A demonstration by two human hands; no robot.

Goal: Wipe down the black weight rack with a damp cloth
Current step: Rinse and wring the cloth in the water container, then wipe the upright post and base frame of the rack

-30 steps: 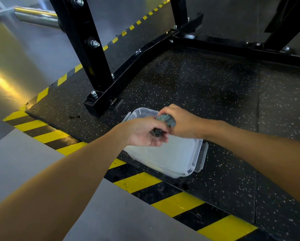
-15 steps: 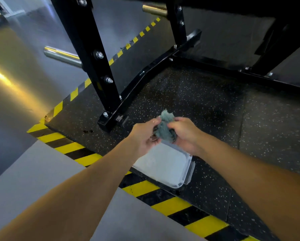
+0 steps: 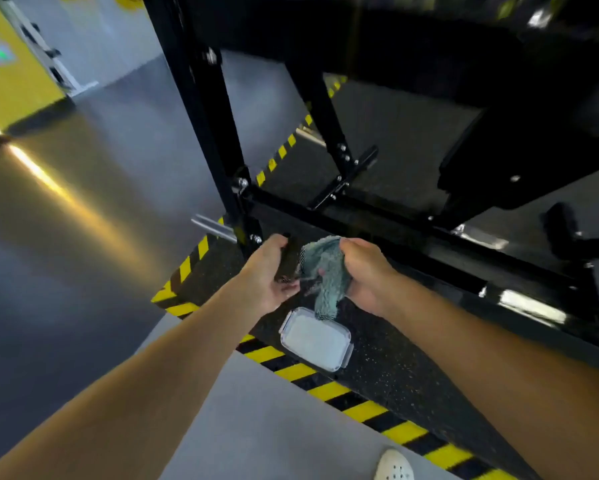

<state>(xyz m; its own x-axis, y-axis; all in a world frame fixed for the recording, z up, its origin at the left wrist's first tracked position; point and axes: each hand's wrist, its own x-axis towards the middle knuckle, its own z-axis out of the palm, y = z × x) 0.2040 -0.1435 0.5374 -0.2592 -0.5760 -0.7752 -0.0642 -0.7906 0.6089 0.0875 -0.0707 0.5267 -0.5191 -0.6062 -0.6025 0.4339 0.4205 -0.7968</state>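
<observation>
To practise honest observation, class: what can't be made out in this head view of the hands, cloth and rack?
- Head view, left hand: blur hides whether it grips the cloth.
- Head view, right hand: fingers mostly buried in the cloth.
- Head view, black weight rack: top cut by upper edge.

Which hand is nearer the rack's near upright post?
Left. The left hand is just right of the foot of the upright post; the right hand is farther right, beyond the cloth.
</observation>
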